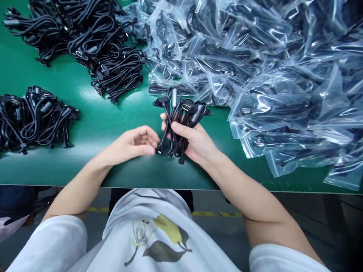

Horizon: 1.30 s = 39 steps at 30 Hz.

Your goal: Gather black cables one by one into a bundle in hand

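Note:
Several coiled black cables (181, 128) are gathered in my right hand (200, 141), with the thumb across their front and the other fingers behind. Grey cylindrical pieces and flat black connectors stick out at the top of this bundle, and small plugs hang at the bottom. Just left of it, my left hand (138, 141) has loosely curled fingers, the thumb apart from them and nothing visible between. Its fingertips are close to the hanging cable ends; whether they touch cannot be made out.
A large heap of clear plastic bags (255, 83) with black cables inside covers the right of the green table (113, 121). Loose coiled cables (93, 41) lie at the upper left. A smaller cable pile (36, 117) lies at the left, and part of another person (17, 207) shows below it.

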Each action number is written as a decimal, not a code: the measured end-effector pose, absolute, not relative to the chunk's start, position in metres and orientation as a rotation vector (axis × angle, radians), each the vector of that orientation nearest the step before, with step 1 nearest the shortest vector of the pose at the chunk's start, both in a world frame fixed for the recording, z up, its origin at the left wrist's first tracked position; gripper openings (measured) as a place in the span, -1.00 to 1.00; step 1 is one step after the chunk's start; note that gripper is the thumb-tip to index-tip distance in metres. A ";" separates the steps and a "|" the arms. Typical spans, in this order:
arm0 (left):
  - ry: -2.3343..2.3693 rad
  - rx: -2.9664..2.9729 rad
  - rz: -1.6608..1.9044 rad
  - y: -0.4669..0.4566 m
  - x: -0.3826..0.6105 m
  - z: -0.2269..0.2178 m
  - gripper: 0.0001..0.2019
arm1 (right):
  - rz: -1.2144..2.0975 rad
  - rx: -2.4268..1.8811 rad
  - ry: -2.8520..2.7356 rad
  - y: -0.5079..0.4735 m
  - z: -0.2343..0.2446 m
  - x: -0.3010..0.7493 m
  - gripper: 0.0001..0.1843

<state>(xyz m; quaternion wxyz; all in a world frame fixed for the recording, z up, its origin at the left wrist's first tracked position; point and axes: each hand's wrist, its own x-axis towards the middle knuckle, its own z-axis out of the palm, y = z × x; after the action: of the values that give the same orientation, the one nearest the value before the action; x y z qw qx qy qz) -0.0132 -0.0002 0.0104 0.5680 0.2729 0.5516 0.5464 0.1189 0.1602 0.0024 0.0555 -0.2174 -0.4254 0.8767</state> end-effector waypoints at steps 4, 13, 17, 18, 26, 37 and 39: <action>1.316 0.633 1.216 0.000 -0.006 0.013 -0.76 | 2.618 -0.658 -1.262 0.165 0.003 0.118 -0.68; 1.417 0.643 1.225 0.000 -0.008 0.010 -0.73 | 2.626 -0.680 -1.174 0.166 0.000 0.117 -0.60; 1.430 0.657 1.237 0.001 -0.010 0.008 -0.70 | 2.619 -0.582 -1.180 0.166 0.001 0.118 -0.62; 1.433 0.662 1.242 0.001 -0.011 0.008 -0.70 | 2.615 -0.549 -1.184 0.166 0.002 0.119 -0.64; 1.447 0.645 1.280 0.002 -0.013 0.005 -0.70 | 2.562 -0.466 -1.281 0.164 0.007 0.122 -0.62; 1.348 0.651 1.321 -0.001 -0.013 0.004 -0.65 | 2.462 -0.516 -1.298 0.165 0.011 0.120 -0.66; 1.340 0.647 1.336 -0.001 -0.013 0.004 -0.63 | 2.446 -0.515 -1.302 0.165 0.011 0.121 -0.68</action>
<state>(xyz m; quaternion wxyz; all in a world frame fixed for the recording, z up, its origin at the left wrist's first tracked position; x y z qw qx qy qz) -0.0128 -0.0009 0.0038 0.5403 0.2724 0.5637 0.5622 0.1210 0.1648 0.0111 0.1608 -0.1804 -0.4559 0.8566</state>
